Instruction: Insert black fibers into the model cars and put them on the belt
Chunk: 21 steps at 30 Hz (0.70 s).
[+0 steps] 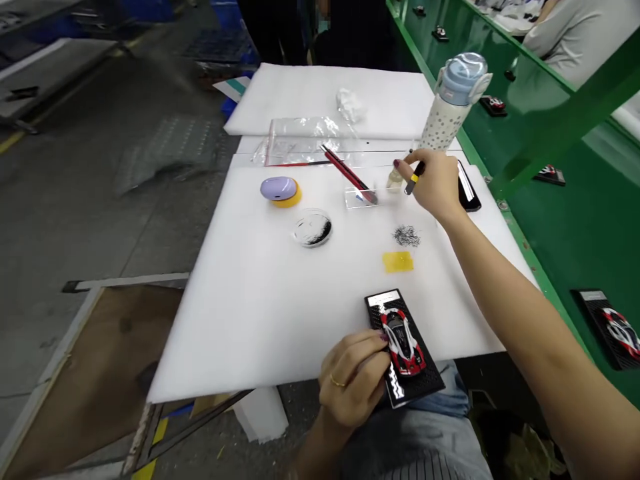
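My left hand (353, 380) is closed at the left edge of a black display base, fingertips against the red, white and black model car (403, 341) mounted on it. The base lies at the table's near edge, partly overhanging it. Farther back, my right hand (436, 183) pinches a slim black tool (415, 179) with a yellow band; its exact kind is unclear. Close by stands a small glass bottle (395, 180), partly hidden. Below that hand lie a patch of black scribbles (407, 236) and a yellow piece (398, 261), both on the white table covering.
A dotted bottle (445, 117) and a phone (468, 188) stand and lie behind my right hand. Red-and-black pens (347, 173), a clear dish (313, 228), a purple case (279, 189) and plastic bags (310, 137) are farther back. A green line (560, 220) with more model cars runs right.
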Each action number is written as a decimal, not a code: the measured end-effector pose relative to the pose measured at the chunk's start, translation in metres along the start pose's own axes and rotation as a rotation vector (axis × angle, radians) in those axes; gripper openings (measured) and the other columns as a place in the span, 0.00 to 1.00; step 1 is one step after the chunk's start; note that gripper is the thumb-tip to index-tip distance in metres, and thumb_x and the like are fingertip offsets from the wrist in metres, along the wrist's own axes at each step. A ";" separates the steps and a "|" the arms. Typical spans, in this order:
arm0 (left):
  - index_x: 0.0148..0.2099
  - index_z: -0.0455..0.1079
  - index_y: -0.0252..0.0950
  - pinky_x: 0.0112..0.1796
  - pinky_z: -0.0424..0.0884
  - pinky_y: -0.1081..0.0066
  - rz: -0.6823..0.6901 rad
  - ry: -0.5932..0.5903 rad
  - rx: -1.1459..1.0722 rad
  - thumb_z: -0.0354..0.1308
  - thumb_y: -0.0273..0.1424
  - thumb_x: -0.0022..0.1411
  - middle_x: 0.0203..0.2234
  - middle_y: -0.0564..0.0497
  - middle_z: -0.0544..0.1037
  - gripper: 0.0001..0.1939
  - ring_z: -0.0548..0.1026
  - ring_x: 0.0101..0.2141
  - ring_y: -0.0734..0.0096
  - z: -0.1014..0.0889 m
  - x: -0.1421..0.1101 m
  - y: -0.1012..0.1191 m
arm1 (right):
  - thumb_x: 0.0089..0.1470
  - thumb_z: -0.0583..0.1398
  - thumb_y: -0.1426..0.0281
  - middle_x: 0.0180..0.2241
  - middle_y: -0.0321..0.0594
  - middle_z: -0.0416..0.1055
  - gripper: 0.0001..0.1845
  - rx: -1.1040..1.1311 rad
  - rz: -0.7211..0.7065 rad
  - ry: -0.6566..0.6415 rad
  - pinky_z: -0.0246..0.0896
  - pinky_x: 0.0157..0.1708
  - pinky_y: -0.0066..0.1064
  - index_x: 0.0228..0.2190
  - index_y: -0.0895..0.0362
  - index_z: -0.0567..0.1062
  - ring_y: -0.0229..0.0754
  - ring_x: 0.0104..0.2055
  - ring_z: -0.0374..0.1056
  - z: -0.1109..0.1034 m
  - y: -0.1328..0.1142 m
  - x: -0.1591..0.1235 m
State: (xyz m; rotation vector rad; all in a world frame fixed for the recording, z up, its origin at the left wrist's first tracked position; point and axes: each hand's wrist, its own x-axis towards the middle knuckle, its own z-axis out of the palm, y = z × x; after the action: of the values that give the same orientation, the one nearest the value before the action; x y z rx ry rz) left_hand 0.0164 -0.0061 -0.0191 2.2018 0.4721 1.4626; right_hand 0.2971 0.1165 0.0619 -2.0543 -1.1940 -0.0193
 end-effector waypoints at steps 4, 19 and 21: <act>0.37 0.73 0.30 0.38 0.82 0.69 -0.022 -0.018 -0.020 0.55 0.21 0.69 0.34 0.46 0.79 0.07 0.80 0.41 0.68 0.000 0.000 -0.001 | 0.64 0.61 0.63 0.26 0.36 0.68 0.14 -0.039 -0.167 0.096 0.56 0.37 0.35 0.26 0.50 0.67 0.40 0.31 0.62 -0.009 -0.005 0.003; 0.37 0.74 0.28 0.41 0.82 0.69 -0.118 -0.101 -0.048 0.56 0.19 0.68 0.37 0.47 0.79 0.06 0.79 0.44 0.68 -0.009 0.005 0.007 | 0.56 0.66 0.66 0.13 0.27 0.49 0.20 1.100 0.309 -0.204 0.35 0.15 0.27 0.19 0.53 0.64 0.33 0.16 0.41 -0.035 -0.008 -0.179; 0.37 0.74 0.29 0.40 0.82 0.69 -0.148 -0.110 -0.038 0.56 0.20 0.69 0.37 0.47 0.79 0.07 0.79 0.44 0.68 -0.009 0.006 0.009 | 0.57 0.66 0.66 0.14 0.27 0.49 0.19 1.095 0.313 -0.202 0.36 0.15 0.27 0.20 0.53 0.65 0.33 0.16 0.43 -0.036 -0.006 -0.178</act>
State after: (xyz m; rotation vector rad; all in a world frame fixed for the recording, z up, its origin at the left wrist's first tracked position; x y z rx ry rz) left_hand 0.0106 -0.0093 -0.0066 2.1553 0.5519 1.2567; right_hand 0.2038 -0.0356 0.0277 -1.2284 -0.6973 0.8218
